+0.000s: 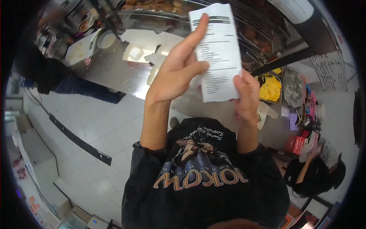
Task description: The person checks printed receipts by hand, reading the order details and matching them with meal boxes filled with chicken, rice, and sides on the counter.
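A long white printed receipt (219, 53) is held up in front of me, over the metal counter. My left hand (177, 70) grips its left side, with the thumb on the printed face and one finger stretched up along the edge toward the top. The fingers behind the paper are hidden. My right hand (248, 95) pinches the lower right edge. Behind my left hand stand open white cardboard boxes (143, 40), one with a small white wrapped bundle (135, 53) in it.
The steel counter (110, 70) carries a cutting board (80, 51), a bowl (106, 39) and red-handled scissors (88, 60). A tray of yellow food (270, 87) stands right, near a plastic bag (292, 87). One person (57, 76) is at left, another (314, 171) at lower right.
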`<state>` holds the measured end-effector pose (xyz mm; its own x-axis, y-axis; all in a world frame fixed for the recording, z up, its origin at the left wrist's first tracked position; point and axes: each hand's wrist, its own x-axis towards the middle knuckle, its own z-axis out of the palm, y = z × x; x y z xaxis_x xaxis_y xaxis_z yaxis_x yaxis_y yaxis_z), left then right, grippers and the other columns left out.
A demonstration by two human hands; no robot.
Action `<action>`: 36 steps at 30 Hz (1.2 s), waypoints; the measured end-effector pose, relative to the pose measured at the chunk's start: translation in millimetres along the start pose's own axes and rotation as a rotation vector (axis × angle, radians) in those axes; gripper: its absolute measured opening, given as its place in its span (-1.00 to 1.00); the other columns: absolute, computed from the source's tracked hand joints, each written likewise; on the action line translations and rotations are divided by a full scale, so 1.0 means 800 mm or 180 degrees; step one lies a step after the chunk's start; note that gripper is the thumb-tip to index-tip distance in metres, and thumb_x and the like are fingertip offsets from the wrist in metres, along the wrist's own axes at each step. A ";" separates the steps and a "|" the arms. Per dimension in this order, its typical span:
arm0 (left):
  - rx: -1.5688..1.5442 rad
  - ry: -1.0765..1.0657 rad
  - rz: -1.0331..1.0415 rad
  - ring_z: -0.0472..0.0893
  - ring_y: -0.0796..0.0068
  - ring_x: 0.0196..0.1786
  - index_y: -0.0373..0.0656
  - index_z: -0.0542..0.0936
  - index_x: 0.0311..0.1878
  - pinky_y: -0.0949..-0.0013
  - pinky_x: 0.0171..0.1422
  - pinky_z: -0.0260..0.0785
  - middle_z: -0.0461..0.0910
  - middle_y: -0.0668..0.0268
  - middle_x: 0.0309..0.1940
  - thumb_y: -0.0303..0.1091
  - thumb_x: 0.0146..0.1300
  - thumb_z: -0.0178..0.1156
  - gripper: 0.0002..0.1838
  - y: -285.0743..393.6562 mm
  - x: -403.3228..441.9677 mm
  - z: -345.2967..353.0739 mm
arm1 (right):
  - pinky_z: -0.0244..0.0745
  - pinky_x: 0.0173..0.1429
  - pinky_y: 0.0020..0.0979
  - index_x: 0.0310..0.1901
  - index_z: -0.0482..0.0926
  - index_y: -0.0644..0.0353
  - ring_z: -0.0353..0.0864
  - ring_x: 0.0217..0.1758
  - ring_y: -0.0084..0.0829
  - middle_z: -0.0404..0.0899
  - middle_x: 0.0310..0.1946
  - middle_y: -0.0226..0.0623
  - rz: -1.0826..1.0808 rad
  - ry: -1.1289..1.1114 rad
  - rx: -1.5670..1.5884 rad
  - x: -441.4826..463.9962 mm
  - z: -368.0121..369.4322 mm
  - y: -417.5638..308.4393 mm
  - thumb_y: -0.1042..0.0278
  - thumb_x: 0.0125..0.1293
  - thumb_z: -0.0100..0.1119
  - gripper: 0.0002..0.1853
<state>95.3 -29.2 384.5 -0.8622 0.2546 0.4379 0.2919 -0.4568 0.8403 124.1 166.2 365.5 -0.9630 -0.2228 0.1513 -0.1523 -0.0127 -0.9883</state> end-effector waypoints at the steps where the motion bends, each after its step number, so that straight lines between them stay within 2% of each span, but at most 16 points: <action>1: 0.0422 0.0131 -0.0012 0.08 0.30 0.58 -0.32 0.01 0.57 0.37 0.59 -0.08 0.03 0.03 0.57 -0.76 0.12 0.02 -0.12 -0.003 -0.002 -0.002 | 0.30 -0.48 -0.59 0.02 0.61 0.33 0.45 -0.50 -0.70 0.63 -0.38 -0.43 0.0044 0.0017 -0.0083 -0.005 -0.002 0.003 0.21 0.54 -0.07 -0.64; 3: 0.0947 0.0300 -0.0041 -0.01 0.25 0.62 -0.39 0.06 0.53 0.30 0.63 -0.17 0.00 -0.04 0.58 -0.70 0.13 0.09 -0.16 -0.021 -0.013 -0.003 | 0.42 -0.41 -0.45 -0.07 0.62 0.25 0.54 -0.47 -0.52 0.64 -0.39 -0.36 0.0471 -0.0069 -0.0509 -0.025 -0.011 0.035 0.20 0.51 0.00 -0.71; 5: 0.1359 0.0432 -0.0444 0.09 0.28 0.58 -0.38 0.06 0.54 0.34 0.57 -0.04 0.07 -0.03 0.56 -0.71 0.10 0.05 -0.14 -0.066 -0.040 -0.008 | 0.51 -0.29 -0.27 -0.20 0.60 0.17 0.64 -0.41 -0.26 0.64 -0.42 -0.23 0.0150 -0.1183 -0.1263 -0.025 -0.044 0.074 0.18 0.43 0.10 -0.77; 8: 0.1683 0.0234 -0.1145 0.16 0.29 0.56 -0.30 0.07 0.56 0.41 0.52 0.00 0.15 -0.03 0.53 -0.77 0.04 -0.06 -0.11 -0.141 -0.093 -0.015 | 0.47 -0.25 -0.20 -0.24 0.52 0.20 0.64 -0.36 -0.18 0.61 -0.43 -0.17 0.0474 -0.1255 -0.2240 -0.075 -0.078 0.117 0.20 0.39 0.16 -0.78; 11: 0.2067 -0.0478 -0.1792 0.29 0.16 0.51 -0.22 0.17 0.54 0.34 0.48 0.15 0.27 -0.05 0.47 -0.79 -0.11 -0.08 -0.04 -0.200 -0.146 -0.010 | 0.46 -0.24 -0.16 -0.21 0.56 0.15 0.61 -0.33 -0.05 0.63 -0.39 -0.15 0.0980 -0.1022 -0.2662 -0.139 -0.108 0.166 0.22 0.35 0.19 -0.82; 13: 0.2076 -0.0774 -0.1785 0.48 -0.02 0.32 -0.15 0.24 0.52 0.33 0.33 0.32 0.46 -0.15 0.28 -0.80 -0.11 -0.07 -0.05 -0.233 -0.160 0.017 | 0.47 -0.25 -0.18 -0.20 0.57 0.15 0.63 -0.34 -0.08 0.63 -0.42 -0.17 0.1218 -0.0823 -0.2486 -0.171 -0.136 0.180 0.23 0.35 0.18 -0.82; 14: 0.2311 -0.1003 -0.1468 0.60 -0.08 0.17 -0.12 0.27 0.51 0.31 0.23 0.41 0.54 -0.18 0.16 -0.80 -0.11 -0.06 -0.06 -0.244 -0.159 0.035 | 0.47 -0.25 -0.19 -0.19 0.58 0.15 0.63 -0.34 -0.09 0.62 -0.43 -0.18 0.1318 -0.0756 -0.2389 -0.182 -0.151 0.184 0.23 0.35 0.18 -0.83; 17: 0.2482 -0.1542 -0.1601 0.63 -0.06 -0.23 -0.07 0.36 0.46 0.25 -0.01 0.47 0.59 -0.16 -0.12 -0.80 -0.11 -0.05 -0.08 -0.284 -0.151 0.068 | 0.49 -0.25 -0.24 -0.18 0.59 0.15 0.65 -0.35 -0.16 0.63 -0.41 -0.17 0.1281 -0.0093 -0.2132 -0.179 -0.204 0.164 0.24 0.35 0.19 -0.83; 19: 0.2366 -0.1709 -0.1669 0.55 0.02 -0.36 -0.04 0.42 0.43 0.21 -0.12 0.45 0.56 -0.12 -0.21 -0.80 -0.11 -0.04 -0.11 -0.336 -0.155 0.073 | 0.49 -0.26 -0.30 -0.19 0.59 0.17 0.64 -0.38 -0.27 0.64 -0.40 -0.19 0.1527 0.0461 -0.2058 -0.168 -0.249 0.145 0.27 0.36 0.18 -0.84; 20: 0.2325 -0.1747 -0.1736 0.52 0.06 -0.43 -0.02 0.45 0.41 0.19 -0.18 0.44 0.55 -0.11 -0.25 -0.80 -0.11 -0.04 -0.12 -0.359 -0.161 0.077 | 0.49 -0.26 -0.31 -0.19 0.59 0.18 0.62 -0.39 -0.29 0.64 -0.39 -0.20 0.1301 0.0649 -0.2241 -0.166 -0.283 0.151 0.28 0.37 0.18 -0.84; 23: 0.2377 -0.1426 -0.1908 0.56 0.06 -0.39 -0.03 0.54 0.32 0.21 -0.19 0.45 0.57 -0.10 -0.23 -0.79 -0.09 -0.03 -0.19 -0.403 -0.156 0.094 | 0.50 -0.22 -0.35 -0.17 0.59 0.19 0.60 -0.33 -0.34 0.64 -0.35 -0.23 0.1287 0.1118 -0.2115 -0.152 -0.352 0.136 0.34 0.35 0.20 -0.88; 26: 0.2492 -0.1118 -0.1872 0.61 0.09 -0.32 -0.04 0.59 0.24 0.28 -0.16 0.47 0.58 -0.09 -0.22 -0.79 -0.06 -0.04 -0.26 -0.429 -0.166 0.102 | 0.49 -0.09 -0.31 -0.16 0.61 0.16 0.62 -0.20 -0.32 0.64 -0.30 -0.27 0.0594 0.1067 -0.2092 -0.133 -0.403 0.134 0.31 0.29 0.26 -0.84; 28: 0.2703 -0.0858 -0.1740 0.64 0.15 -0.22 -0.11 0.61 0.18 0.32 -0.09 0.48 0.59 -0.04 -0.18 -0.78 -0.04 -0.03 -0.33 -0.436 -0.170 0.109 | 0.45 0.01 -0.23 -0.19 0.66 0.09 0.64 -0.16 -0.26 0.66 -0.29 -0.26 0.0267 0.1020 -0.2998 -0.125 -0.412 0.164 0.29 0.20 0.30 -0.83; 30: 0.2611 -0.0521 -0.1465 0.63 0.15 -0.16 -0.15 0.61 0.18 0.31 -0.06 0.48 0.58 -0.01 -0.17 -0.79 -0.03 -0.03 -0.35 -0.438 -0.165 0.130 | 0.42 0.08 -0.19 -0.19 0.70 -0.01 0.65 -0.13 -0.25 0.68 -0.26 -0.27 0.0531 0.0626 -0.3667 -0.134 -0.425 0.200 0.27 0.15 0.32 -0.82; 32: 0.2737 -0.0470 -0.1761 0.61 0.13 -0.08 -0.21 0.60 0.15 0.30 0.03 0.48 0.55 0.03 -0.11 -0.79 -0.03 -0.05 -0.38 -0.434 -0.164 0.139 | 0.40 0.13 -0.17 -0.17 0.73 -0.12 0.66 -0.09 -0.30 0.68 -0.21 -0.32 0.1418 -0.0187 -0.3962 -0.152 -0.442 0.239 0.26 0.13 0.31 -0.80; 36: 0.2639 -0.0207 -0.1762 0.58 0.09 0.02 -0.27 0.60 0.13 0.25 0.14 0.44 0.54 0.05 -0.08 -0.77 -0.03 -0.04 -0.41 -0.452 -0.182 0.142 | 0.41 0.18 -0.14 -0.18 0.74 -0.18 0.65 -0.02 -0.31 0.69 -0.18 -0.44 0.1308 -0.0050 -0.4330 -0.187 -0.497 0.235 0.34 0.19 0.15 -0.77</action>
<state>162.1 195.6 53.1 -0.9470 0.3094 -0.0868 0.0741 0.4731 0.8779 151.4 584.8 165.8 -0.9892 0.0083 -0.1461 0.0332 0.9851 -0.1687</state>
